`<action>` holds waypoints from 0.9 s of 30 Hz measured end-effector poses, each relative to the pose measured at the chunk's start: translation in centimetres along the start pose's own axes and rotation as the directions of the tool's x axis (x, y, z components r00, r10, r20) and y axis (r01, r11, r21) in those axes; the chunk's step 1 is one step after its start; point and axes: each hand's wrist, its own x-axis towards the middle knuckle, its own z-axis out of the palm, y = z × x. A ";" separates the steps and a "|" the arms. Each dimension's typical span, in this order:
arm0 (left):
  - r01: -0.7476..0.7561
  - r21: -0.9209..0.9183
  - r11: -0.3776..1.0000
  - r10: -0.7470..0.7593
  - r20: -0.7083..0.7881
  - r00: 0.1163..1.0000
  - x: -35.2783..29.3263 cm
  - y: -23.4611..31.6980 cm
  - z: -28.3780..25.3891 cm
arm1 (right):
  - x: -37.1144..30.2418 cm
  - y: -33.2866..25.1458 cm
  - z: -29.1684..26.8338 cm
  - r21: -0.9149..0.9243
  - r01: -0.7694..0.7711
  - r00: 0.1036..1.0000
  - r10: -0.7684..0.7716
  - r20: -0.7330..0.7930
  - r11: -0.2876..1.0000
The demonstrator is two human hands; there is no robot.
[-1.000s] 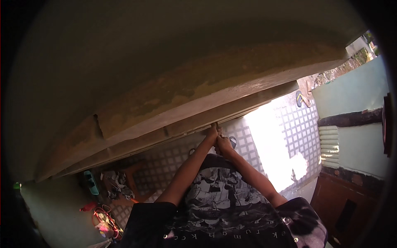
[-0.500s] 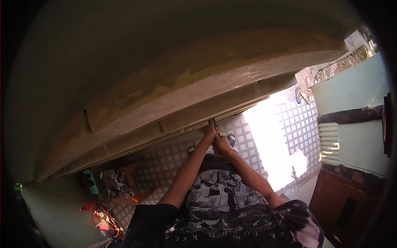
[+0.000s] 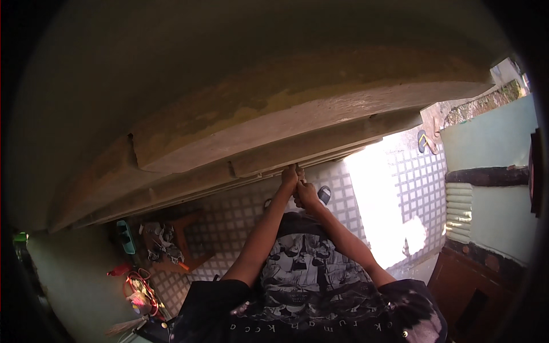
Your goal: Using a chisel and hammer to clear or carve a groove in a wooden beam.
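Observation:
Right in front of me, my left hand (image 3: pixel 290 177) is closed at the lower edge of a long tan stepped ledge (image 3: pixel 331 137). My right hand (image 3: pixel 306 195) is closed too, just below and to the right, pressed close against the left one. Both arms stretch forward from a dark printed shirt (image 3: pixel 320 268). A small brownish end of something shows by the fingers, but its kind is too small and shaded to tell. My sandalled feet stand on the floor behind the hands; one dark sandal (image 3: pixel 324 195) shows beside my right hand.
At the left a low wooden table (image 3: pixel 186 240) holds dark odds and ends, beside a teal tray (image 3: pixel 125 236). Red cord (image 3: pixel 143 286) lies by the wall. Flip-flops (image 3: pixel 422 141) rest on the tiled floor (image 3: pixel 417 177) at the right, beyond a sunlit strip. A brown wooden panel (image 3: pixel 469 286) stands lower right.
My view has tilted a little, so the ledge and the surroundings sit differently in the picture. Both hands stay closed together at the ledge's edge.

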 end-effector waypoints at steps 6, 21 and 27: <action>0.141 0.050 0.989 -0.138 -0.059 0.989 0.3 -1.1 0.3 | -1.0 -0.3 -0.3 0.032 -0.020 1.000 0.020 0.005 0.999; 0.026 0.061 0.998 -0.023 -0.047 0.999 -1.6 -1.3 0.0 | -1.8 1.4 0.0 -0.006 0.028 1.000 -0.028 -0.007 1.000; 0.009 -0.001 1.000 -0.009 -0.044 0.999 -2.5 -1.5 -1.5 | -2.8 2.0 0.9 -0.044 0.009 1.000 -0.007 0.029 0.999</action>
